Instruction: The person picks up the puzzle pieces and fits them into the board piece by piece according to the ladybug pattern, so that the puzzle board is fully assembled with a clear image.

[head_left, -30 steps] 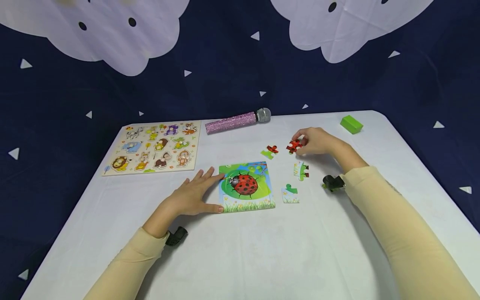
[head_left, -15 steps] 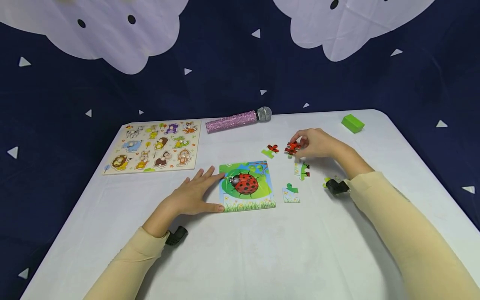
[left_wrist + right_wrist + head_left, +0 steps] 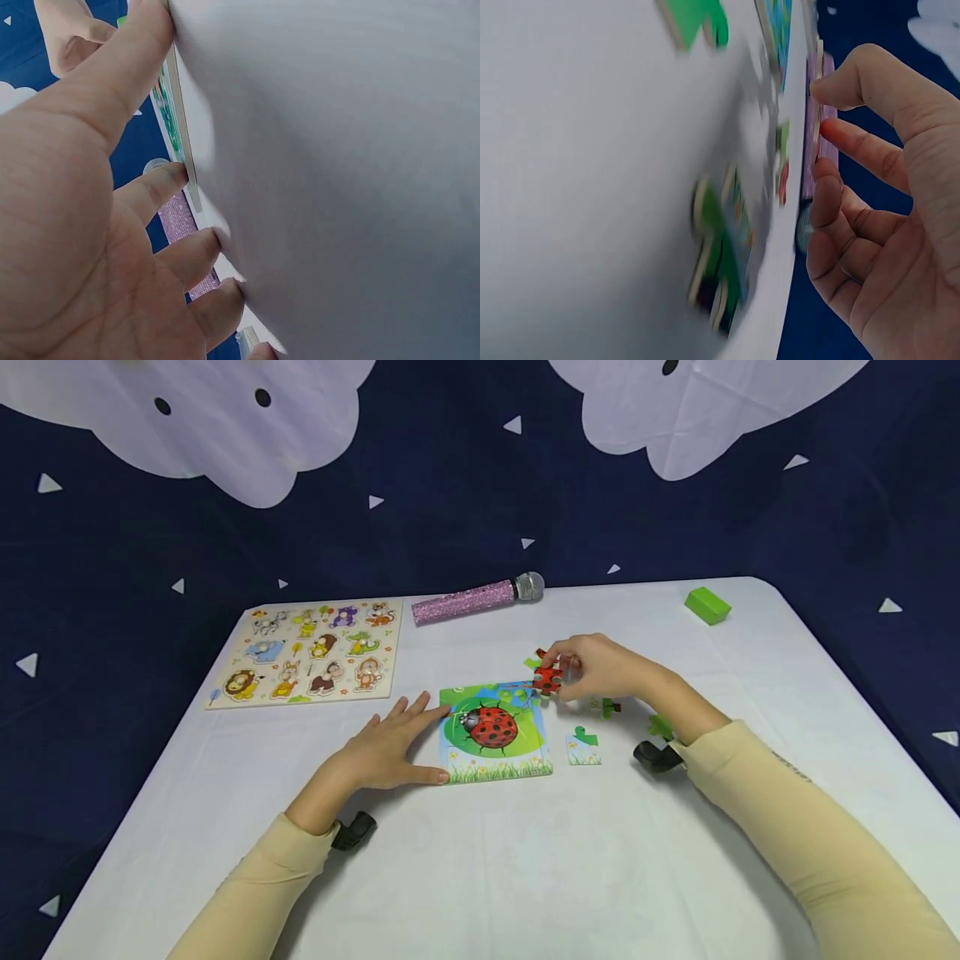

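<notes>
A square ladybug puzzle board (image 3: 457, 752) lies flat on the white table. My left hand (image 3: 382, 756) rests with fingers spread at its left side, thumb and index fingertip at the edge. My right hand (image 3: 603, 668) pinches a red, black-spotted puzzle piece (image 3: 547, 682) between thumb and fingers, over the board's upper right corner; the right wrist view has it edge-on. Around that hand lie loose pieces: a flowery one with a green knob (image 3: 582, 750), a green and red one (image 3: 611, 708) partly covered by the hand, and a green one (image 3: 660, 727) near the wrist.
At the back left is a wooden peg board with animals (image 3: 307, 658). A pink glitter microphone (image 3: 465, 604) lies along the back edge. A green block (image 3: 708, 607) stands at the back right. Behind the table hangs a dark blue cloth (image 3: 450, 460) with clouds and triangles.
My right hand has lifted the red puzzle piece and carried it left and slightly toward me, to the board's upper right corner. My left hand has stayed in place.
</notes>
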